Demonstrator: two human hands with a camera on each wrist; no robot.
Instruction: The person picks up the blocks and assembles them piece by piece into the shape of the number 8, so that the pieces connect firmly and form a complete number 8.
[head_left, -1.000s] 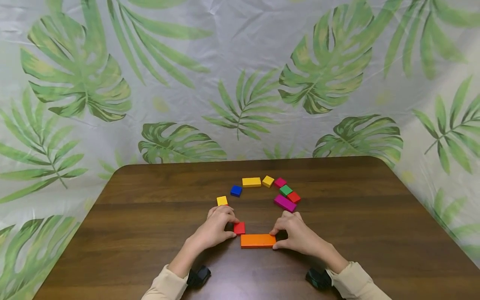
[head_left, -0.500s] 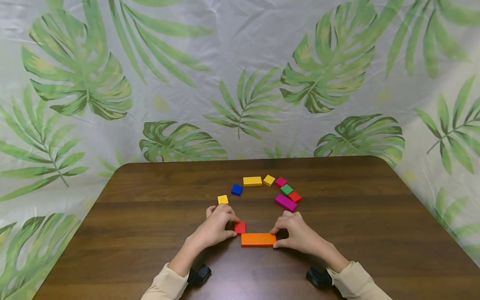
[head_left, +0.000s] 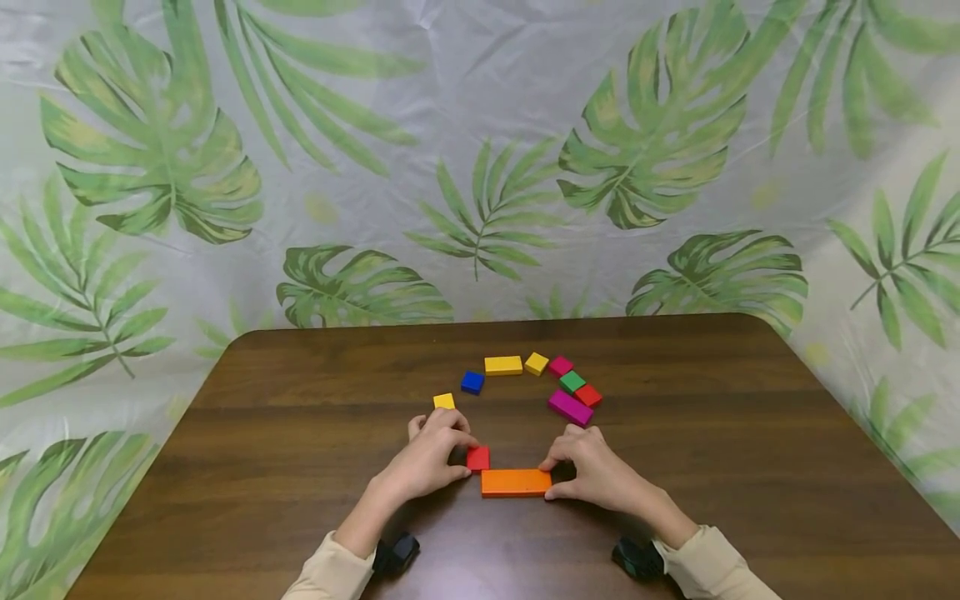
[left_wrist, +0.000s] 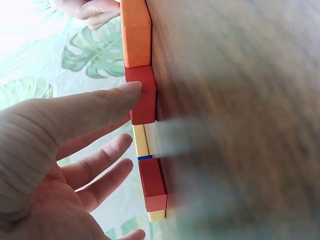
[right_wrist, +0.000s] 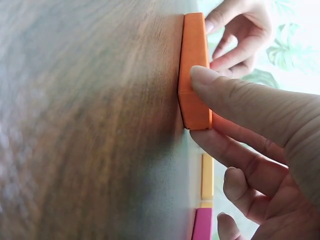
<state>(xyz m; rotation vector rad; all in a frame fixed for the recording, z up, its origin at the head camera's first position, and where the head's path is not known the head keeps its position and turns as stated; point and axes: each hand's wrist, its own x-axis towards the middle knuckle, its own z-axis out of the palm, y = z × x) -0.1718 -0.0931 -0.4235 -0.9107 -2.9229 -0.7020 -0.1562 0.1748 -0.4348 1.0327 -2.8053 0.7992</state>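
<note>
My left hand (head_left: pixel 427 457) pinches a small red block (head_left: pixel 478 458) between thumb and fingers, its other fingers spread loosely. The right hand (head_left: pixel 596 468) grips the right end of a long orange block (head_left: pixel 516 482), thumb on the near side and fingers behind. Both blocks lie on the table, the red one at the orange one's left far corner. In the left wrist view the thumb presses the red block (left_wrist: pixel 145 105), which meets the end of the orange block (left_wrist: pixel 136 37). A second red block (left_wrist: pixel 152 182) sits beyond the left fingertips, mostly hidden in the head view.
Several blocks curve across the brown table (head_left: pixel 300 400): a yellow one (head_left: pixel 444 402), a blue one (head_left: pixel 472 382), a long yellow one (head_left: pixel 503 366), a small yellow one (head_left: pixel 536 362), a pink one (head_left: pixel 561 367), a green one (head_left: pixel 572 382), a red one (head_left: pixel 588 395) and a magenta one (head_left: pixel 570 408).
</note>
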